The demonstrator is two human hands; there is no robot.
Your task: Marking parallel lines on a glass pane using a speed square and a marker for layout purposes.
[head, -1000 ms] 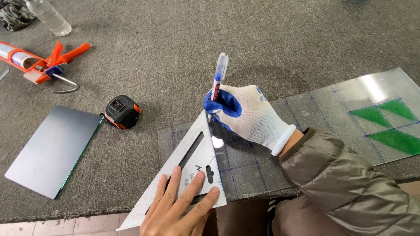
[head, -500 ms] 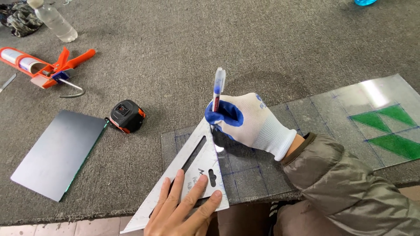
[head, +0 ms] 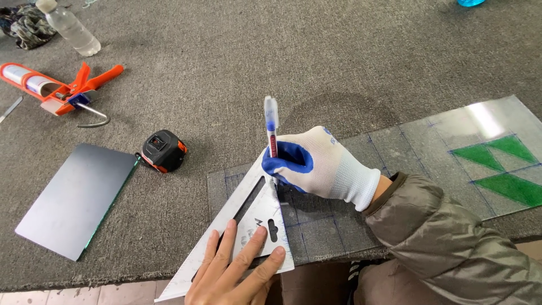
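My right hand [head: 322, 165], in a white glove with blue fingers, grips a marker pen [head: 271, 126] with a blue cap end up; its tip rests at the edge of a white triangular square [head: 248, 226]. My bare left hand [head: 234, 271] lies flat on the lower part of that triangle, fingers spread, pressing it down. The triangle lies on a clear glass strip [head: 395, 152] marked with blue grid lines and green triangles [head: 502, 169] toward the right end. The pen tip itself is hidden by my gloved fingers.
A black and orange tape measure [head: 164, 150] lies left of the glass on grey carpet. A dark glass panel [head: 76, 197] sits further left. An orange caulking gun [head: 56, 89] and a plastic bottle [head: 70, 28] are at the far left back.
The right hand with the pen has stayed at the triangle's edge, shifting slightly. The left hand remains pressed on the triangle; the view has drifted a little.
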